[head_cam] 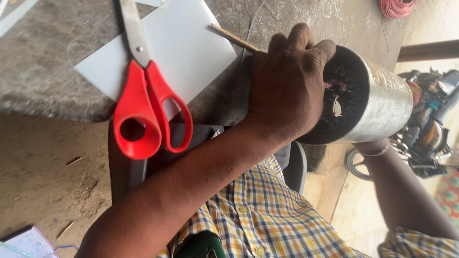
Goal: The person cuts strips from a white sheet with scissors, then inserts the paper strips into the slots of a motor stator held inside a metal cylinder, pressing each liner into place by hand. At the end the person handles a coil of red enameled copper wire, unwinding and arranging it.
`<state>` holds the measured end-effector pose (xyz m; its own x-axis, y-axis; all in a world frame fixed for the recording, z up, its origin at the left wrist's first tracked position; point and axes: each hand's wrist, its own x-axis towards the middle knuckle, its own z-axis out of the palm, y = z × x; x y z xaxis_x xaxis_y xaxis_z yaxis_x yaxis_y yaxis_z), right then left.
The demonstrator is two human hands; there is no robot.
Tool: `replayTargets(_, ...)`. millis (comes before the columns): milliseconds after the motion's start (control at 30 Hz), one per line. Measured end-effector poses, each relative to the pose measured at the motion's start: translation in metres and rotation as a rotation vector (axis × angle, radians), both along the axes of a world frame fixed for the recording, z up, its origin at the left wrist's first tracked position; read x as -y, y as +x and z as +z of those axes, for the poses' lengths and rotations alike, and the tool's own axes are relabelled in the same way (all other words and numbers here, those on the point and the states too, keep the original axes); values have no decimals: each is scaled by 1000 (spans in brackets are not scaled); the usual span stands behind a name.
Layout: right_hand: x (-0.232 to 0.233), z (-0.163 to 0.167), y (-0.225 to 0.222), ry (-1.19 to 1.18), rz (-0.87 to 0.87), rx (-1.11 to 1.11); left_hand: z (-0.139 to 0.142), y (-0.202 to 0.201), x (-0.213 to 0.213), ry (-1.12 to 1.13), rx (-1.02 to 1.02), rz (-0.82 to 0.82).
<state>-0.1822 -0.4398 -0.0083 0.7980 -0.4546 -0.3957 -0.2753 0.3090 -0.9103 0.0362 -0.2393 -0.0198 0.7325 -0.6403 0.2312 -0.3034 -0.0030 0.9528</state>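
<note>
My left hand (287,91) lies over the open end of a silvery metal cylinder (382,105), a motor stator with dark slots and thin windings inside. Its fingers curl over the rim. A thin wooden stick (232,37) runs from the white sheet in under the hand; whether the fingers hold it I cannot tell. My right hand is hidden behind the cylinder. Only its wrist with a metal bangle (377,149) and the forearm show below the cylinder.
Large red-handled scissors (143,105) lie on a white sheet (186,43) on the rough grey slab (48,57). A coil of red wire (397,7) sits at the top right. A motorbike (430,124) stands beyond the cylinder. A paper pad (28,243) lies bottom left.
</note>
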Motion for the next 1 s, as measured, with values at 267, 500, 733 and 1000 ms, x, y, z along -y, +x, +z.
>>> replayTargets(267, -8, -20, 4, -625, 78, -40, -13, -1, -2, -160, -53, 10)
replayTargets(500, -10, -8, 0, -720, 104, -97, -20, -1, 4, -220, -178, -132)
replayTargets(733, 0, 1, -8, -745, 146, -120, -19, 2, -1, -253, -160, -118)
replayTargets(1000, 3, -11, -6, -796, 160, -129, -22, 1, 1, -200, -73, -134)
